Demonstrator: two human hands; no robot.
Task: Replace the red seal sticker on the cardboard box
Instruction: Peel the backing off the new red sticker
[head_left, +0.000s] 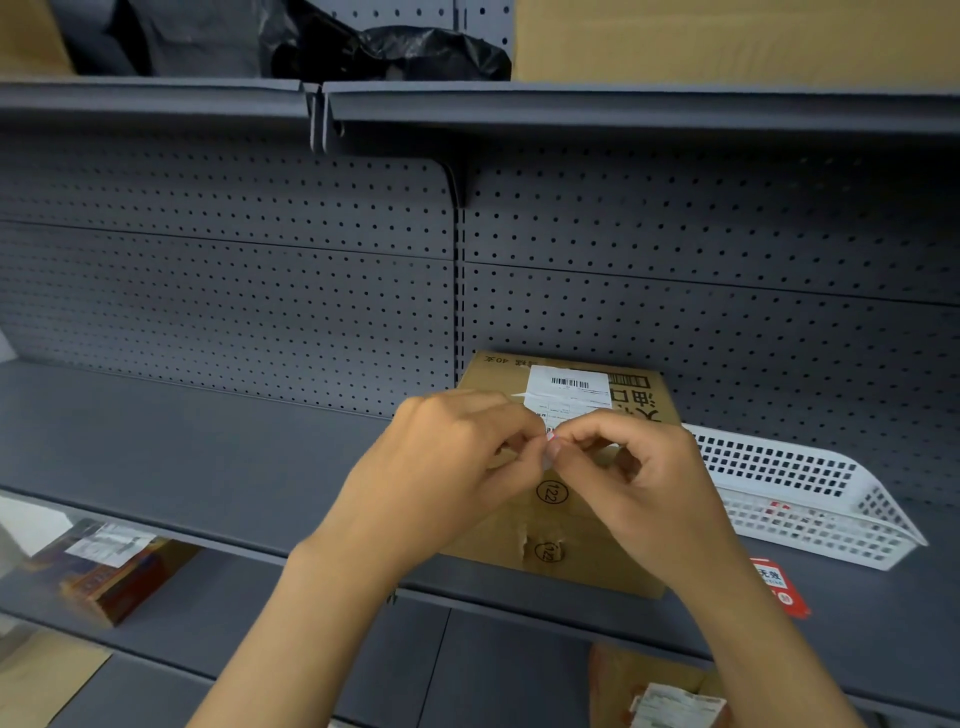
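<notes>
Two bare forearms rise from the bottom edge and meet over the middle shelf (208, 457). Left hand (447, 462) and right hand (639, 478) are curled, fingertips brought together thumb to forefinger, both pinching a very small piece showing red and white (551, 436) right where the fingertips touch. Too little of it shows to say what it is.

Directly beneath and behind the hands sits the cardboard box (582, 540), flat on the grey shelf, its near edge at the shelf's front lip. Top face carries a white shipping label (569, 389) with a barcode, black printed characters to the label's right, and two circled "122" marks along the centre seam. Cardboard near the front of the seam looks torn and scuffed.

Just right of the box stands a white perforated plastic basket (810, 499), something red faintly visible through its wall. A red sticker sheet (779, 587) with white print lies on the shelf in front of the basket, near the right forearm.

Grey pegboard (260, 291) backs the shelf. Upper shelf holds black plastic bags (395, 49) and a large carton (727, 36). Lower level: blurred packaged boxes at left (104, 566) and bottom right (654, 691).
</notes>
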